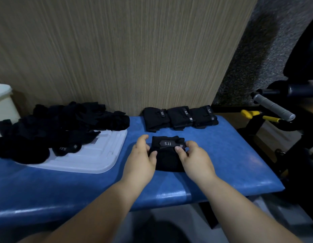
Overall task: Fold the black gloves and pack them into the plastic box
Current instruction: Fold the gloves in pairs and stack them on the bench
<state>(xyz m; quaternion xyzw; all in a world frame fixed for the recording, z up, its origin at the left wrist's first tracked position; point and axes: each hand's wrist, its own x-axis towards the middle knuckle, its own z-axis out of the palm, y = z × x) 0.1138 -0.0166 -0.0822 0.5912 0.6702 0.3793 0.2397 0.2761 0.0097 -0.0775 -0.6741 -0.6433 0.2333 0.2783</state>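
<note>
Nothing worn that I can see: left hand (141,158) and right hand (196,160) bare, forearms (99,207) bare right back past the blue bench's (231,155) front edge.

Left hand (141,159), right hand (196,157), fingers (192,144) curled

One folded black glove (167,155), 5.11 tab up, lies central. Three folded gloves (180,117) sit at twelve o'clock; unfolded gloves (61,123) heap on a plastic lid (99,158) at ten.
</note>
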